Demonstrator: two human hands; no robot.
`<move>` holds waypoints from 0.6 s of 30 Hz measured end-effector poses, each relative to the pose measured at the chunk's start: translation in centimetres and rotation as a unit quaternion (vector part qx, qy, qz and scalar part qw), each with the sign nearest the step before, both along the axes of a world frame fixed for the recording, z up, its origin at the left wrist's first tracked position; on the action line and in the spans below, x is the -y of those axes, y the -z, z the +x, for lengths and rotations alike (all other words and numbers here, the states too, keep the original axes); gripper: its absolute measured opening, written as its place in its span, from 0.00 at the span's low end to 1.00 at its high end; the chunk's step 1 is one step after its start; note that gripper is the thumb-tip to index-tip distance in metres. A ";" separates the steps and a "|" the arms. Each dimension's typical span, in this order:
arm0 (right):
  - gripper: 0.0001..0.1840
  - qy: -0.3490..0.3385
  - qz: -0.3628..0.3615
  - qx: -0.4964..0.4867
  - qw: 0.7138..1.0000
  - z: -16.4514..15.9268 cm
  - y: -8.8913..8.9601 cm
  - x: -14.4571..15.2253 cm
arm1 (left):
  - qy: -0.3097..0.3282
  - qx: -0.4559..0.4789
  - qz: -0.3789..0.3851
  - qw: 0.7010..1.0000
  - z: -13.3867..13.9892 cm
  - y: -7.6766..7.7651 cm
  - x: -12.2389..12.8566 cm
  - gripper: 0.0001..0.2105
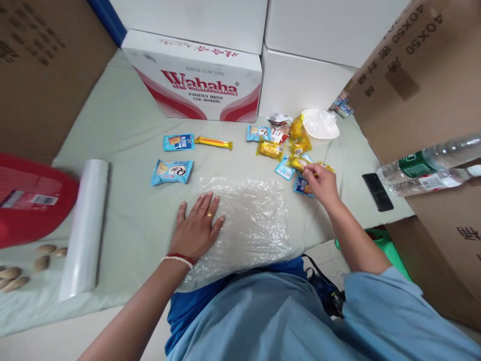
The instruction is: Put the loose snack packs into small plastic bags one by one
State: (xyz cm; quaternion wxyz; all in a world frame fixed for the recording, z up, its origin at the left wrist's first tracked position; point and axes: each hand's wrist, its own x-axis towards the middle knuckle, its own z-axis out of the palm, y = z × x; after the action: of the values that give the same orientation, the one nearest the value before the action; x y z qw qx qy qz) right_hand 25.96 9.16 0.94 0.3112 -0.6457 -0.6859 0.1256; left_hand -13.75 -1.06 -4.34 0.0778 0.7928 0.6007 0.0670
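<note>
My left hand [195, 225] lies flat with fingers spread, its fingertips on the left part of a clear plastic sheet [255, 220] that is spread at the table's front edge. At the right, my right hand [321, 183] pinches a yellow-wrapped snack [298, 162] between thumb and fingers. Under and beside those fingers are a light-blue packet [285, 168] and a dark-blue packet [301, 185]. More yellow snack packets [270, 149] lie just behind. To the left of the sheet are a blue snack packet [178, 142], a long yellow stick packet [214, 143] and a puffy light-blue packet [172, 172].
A white bowl [319, 125] holding clear plastic stands behind the snacks. A Wahaha carton [203, 85] and white boxes line the back. A plastic roll [84, 230] and a red container [33, 200] are at left. A black phone [378, 192] and bottles [432, 158] are at right.
</note>
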 end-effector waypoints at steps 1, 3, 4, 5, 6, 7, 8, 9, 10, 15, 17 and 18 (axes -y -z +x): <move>0.15 0.002 0.023 0.025 0.999 -0.3 -0.4 -2.6 | 0.000 0.001 0.001 1.000 0.1 0.0 0.0 0.32; 0.15 -0.012 0.043 0.078 0.996 -1.5 -1.2 -7.7 | 0.000 0.003 0.004 1.000 0.1 0.0 -0.1 0.31; 0.15 -0.023 0.037 0.100 0.994 -2.2 -1.5 -10.1 | 0.001 0.003 0.006 1.000 0.1 0.0 -0.1 0.31; 0.15 -0.031 0.021 0.119 0.992 -3.0 -1.7 -12.3 | 0.001 0.003 0.007 1.000 0.0 0.0 -0.1 0.31; 0.15 -0.035 -0.002 0.135 0.990 -3.8 -1.6 -14.3 | 0.001 0.003 0.008 1.000 0.0 -0.1 0.0 0.31; 0.15 -0.039 -0.032 0.152 0.987 -4.6 -1.5 -16.1 | 0.000 0.003 0.007 1.000 0.0 -0.1 0.0 0.30; 0.15 -0.043 -0.068 0.165 0.983 -5.4 -1.3 -17.6 | -0.002 0.004 0.007 1.000 0.0 -0.2 0.0 0.30; 0.16 -0.047 -0.102 0.177 0.978 -6.0 -1.1 -18.8 | -0.003 0.006 0.006 1.000 0.1 -0.2 0.0 0.30; 0.18 -0.049 -0.132 0.185 0.972 -6.6 -0.9 -19.8 | -0.004 0.008 0.005 1.000 0.1 -0.3 0.0 0.30; 0.18 -0.013 -0.233 0.131 0.964 -7.0 -1.4 -21.6 | 0.000 0.015 0.010 1.000 0.1 -0.3 0.0 0.29; 0.18 0.032 -0.204 0.092 0.974 -6.1 -2.2 -21.2 | 0.001 0.017 0.013 1.000 0.1 -0.2 0.0 0.29; 0.17 0.055 -0.166 0.082 0.981 -5.6 -2.7 -20.7 | 0.002 0.017 0.015 1.000 0.1 -0.2 0.1 0.29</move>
State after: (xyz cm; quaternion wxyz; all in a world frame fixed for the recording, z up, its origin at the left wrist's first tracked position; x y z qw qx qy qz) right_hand 20.35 29.91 3.62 0.1487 -0.7332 -0.6422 0.1671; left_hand -13.66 -1.11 -4.16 0.0762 0.7939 0.5967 0.0892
